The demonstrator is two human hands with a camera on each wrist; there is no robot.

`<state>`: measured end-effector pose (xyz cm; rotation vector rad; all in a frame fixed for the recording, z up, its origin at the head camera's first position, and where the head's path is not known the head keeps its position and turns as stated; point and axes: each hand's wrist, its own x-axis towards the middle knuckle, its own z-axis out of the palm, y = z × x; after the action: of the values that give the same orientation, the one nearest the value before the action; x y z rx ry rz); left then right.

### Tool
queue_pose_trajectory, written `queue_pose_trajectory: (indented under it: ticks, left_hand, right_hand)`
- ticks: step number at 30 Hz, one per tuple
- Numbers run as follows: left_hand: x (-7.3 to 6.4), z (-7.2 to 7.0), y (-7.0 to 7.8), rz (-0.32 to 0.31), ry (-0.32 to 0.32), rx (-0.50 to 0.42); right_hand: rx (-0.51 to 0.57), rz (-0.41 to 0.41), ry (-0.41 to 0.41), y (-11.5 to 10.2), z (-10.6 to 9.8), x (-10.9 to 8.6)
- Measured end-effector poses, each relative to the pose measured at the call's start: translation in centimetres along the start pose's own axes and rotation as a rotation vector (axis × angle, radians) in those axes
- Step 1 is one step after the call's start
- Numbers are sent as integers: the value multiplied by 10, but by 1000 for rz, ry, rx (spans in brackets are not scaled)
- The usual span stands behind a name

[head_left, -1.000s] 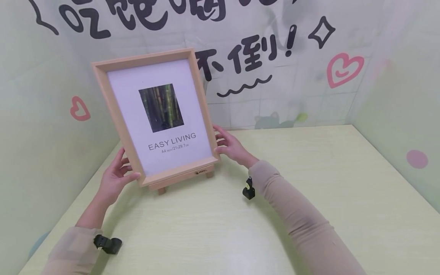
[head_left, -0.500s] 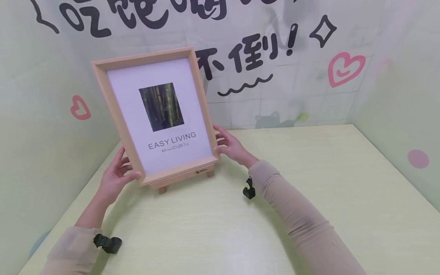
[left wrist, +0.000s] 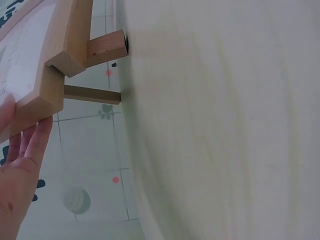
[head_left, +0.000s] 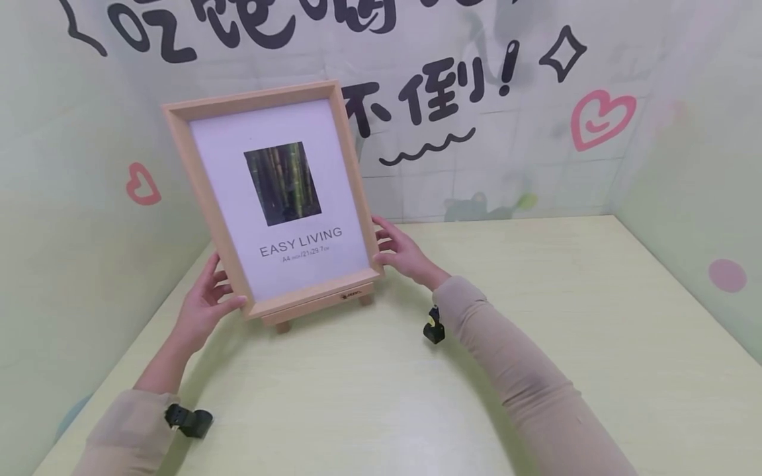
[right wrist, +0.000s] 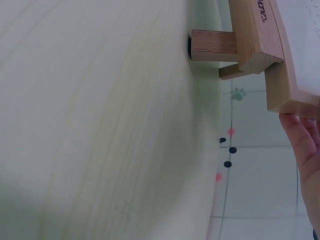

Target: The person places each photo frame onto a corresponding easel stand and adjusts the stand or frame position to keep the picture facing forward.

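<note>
In the head view, a light wooden picture frame (head_left: 315,291) stands leaning back on a small wooden tabletop easel (head_left: 321,303). Behind its front lies a white sheet with a bamboo picture (head_left: 282,184) and printed words. My left hand (head_left: 202,309) grips the lower left side, thumb at the front edge. At the lower right side, my right hand (head_left: 407,256) holds the frame the same way. Both wrist views show fingertips against the frame's lower corner and an easel leg (left wrist: 107,48) on the table; the easel's back is mostly hidden.
The pale wood-grain table (head_left: 536,317) spreads in front and to the right. A printed white backdrop (head_left: 417,192) rises behind the frame, with side walls left and right (head_left: 684,198). Each wrist wears a black camera (head_left: 193,421).
The head view has shifted very slightly. Both hands, the picture frame and the easel keep their places relative to one another.
</note>
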<state>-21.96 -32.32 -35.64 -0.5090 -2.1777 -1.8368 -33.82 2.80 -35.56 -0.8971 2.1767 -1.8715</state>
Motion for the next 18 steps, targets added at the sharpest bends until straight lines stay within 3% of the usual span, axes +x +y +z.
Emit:
queue_pose_trajectory:
  ticks: [4,8,13,18]
  left_hand:
    - [-1,1,2,-32,-2,-1]
    - [-1,0,1,-119,-28,67]
    - [-3,-1,-1,-256,-109,224]
    - [-3,0,-4,-341,-197,304]
  right_hand:
    - [8,19,11,-1,2,-1]
    - [-15,72,19,-2,2,-4]
    - [-10,147,1,3,1,-6]
    - [13,205,-85,11,0,-11]
